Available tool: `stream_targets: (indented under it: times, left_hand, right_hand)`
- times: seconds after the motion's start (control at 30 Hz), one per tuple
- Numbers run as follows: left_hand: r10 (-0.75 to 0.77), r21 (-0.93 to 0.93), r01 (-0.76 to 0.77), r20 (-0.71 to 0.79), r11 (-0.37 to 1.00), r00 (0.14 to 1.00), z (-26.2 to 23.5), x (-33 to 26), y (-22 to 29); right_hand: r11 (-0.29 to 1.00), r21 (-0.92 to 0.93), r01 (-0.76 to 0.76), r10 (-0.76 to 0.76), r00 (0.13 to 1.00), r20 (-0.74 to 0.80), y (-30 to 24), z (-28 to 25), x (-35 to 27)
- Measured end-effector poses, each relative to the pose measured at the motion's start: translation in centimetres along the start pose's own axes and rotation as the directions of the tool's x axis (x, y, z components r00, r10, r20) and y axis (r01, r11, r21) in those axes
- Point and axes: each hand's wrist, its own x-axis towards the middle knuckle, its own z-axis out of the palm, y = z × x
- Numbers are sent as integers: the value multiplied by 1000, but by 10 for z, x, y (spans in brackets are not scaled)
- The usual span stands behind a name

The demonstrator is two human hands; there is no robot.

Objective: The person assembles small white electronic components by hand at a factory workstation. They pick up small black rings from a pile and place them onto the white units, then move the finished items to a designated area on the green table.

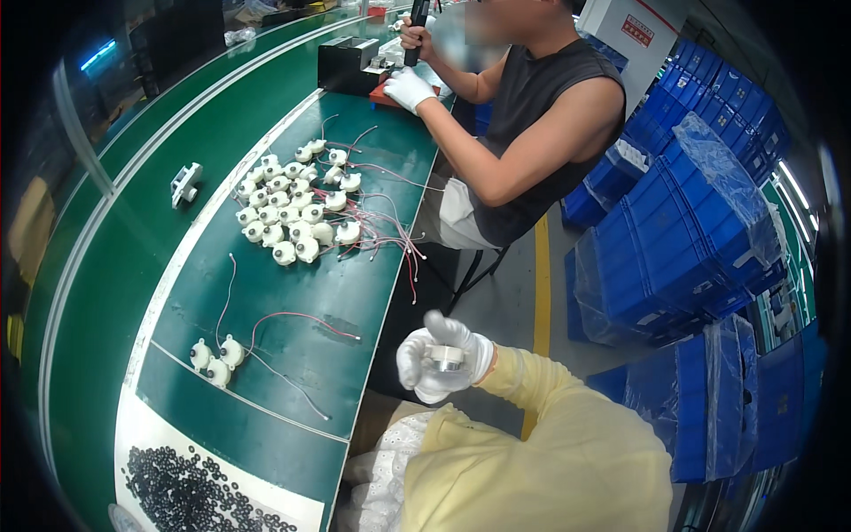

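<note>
Head view shows me both gloved hands, left hand (417,363) and right hand (465,350), clasped around one small white motor (446,357) at 5 o'clock off the bench edge. By my judgement most remains: three motors (215,359) lie at 8 o'clock, roughly twenty-five in the pile (297,202) at 11.

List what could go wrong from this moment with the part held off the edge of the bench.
1. The gloved hands hold a small round white part beyond the table edge, over the lap; if the grip slips, it may fall to the floor.
2. Red wires from the pile of white parts trail over the edge and might snag on a sleeve.
</note>
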Motion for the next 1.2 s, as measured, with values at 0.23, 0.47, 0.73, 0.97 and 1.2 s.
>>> stream_targets:
  times: [0.23, 0.47, 0.73, 0.97, 1.2]
  left_hand:
    - [-32, -62, 34, 18, 998, 999, 16, -11, -4]
    - [-383, -150, 421, 228, 894, 895, 2, 11, 5]
    - [-332, -456, 205, -219, 866, 918, 30, 33, -4]
    - [-374, -249, 422, 220, 872, 901, 0, 28, -12]
    - [-352, -168, 379, 170, 910, 920, -9, 36, -1]
  right_hand:
    - [978, -37, -206, 186, 937, -294, -17, 26, 21]
    - [798, -320, -511, 375, 836, -401, -11, 31, 21]
    - [807, -446, -388, 157, 868, -471, 3, 13, 17]
    - [745, -480, -463, 319, 879, -354, 7, 2, 33]
    - [806, -257, -533, 398, 810, -431, 4, 9, 31]
